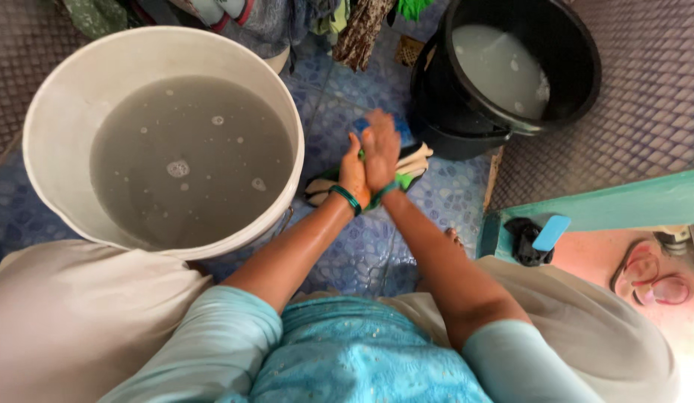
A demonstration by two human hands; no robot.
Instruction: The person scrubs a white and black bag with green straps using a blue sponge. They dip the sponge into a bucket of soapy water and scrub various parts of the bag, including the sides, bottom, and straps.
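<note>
Down at the left, a white bucket (56, 127) stands on the floor, nearly full of grey, cloudy water (190, 160) with a few bubbles on top. Just right of it, the left hand (353, 173) and the right hand (381, 153) press together palm to palm, fingers pointing away. A bit of green cloth (406, 179) shows at their edges and around the wrists, so they seem to be squeezing or rubbing it between them; how much of it they hold I cannot tell. Each wrist wears a green bangle (345, 198).

To rub well, it would help to keep the palms flat, press evenly and work over the floor rather than over the clean side.

Farther right, a black bucket (578, 75) holds milky water. Near the right edge, a teal ledge (623, 205) carries a small black object with a blue piece (550, 233).

The floor is blue patterned tile (339, 254), wet-looking, with clothes (287, 22) hanging or heaped at the far side.
</note>
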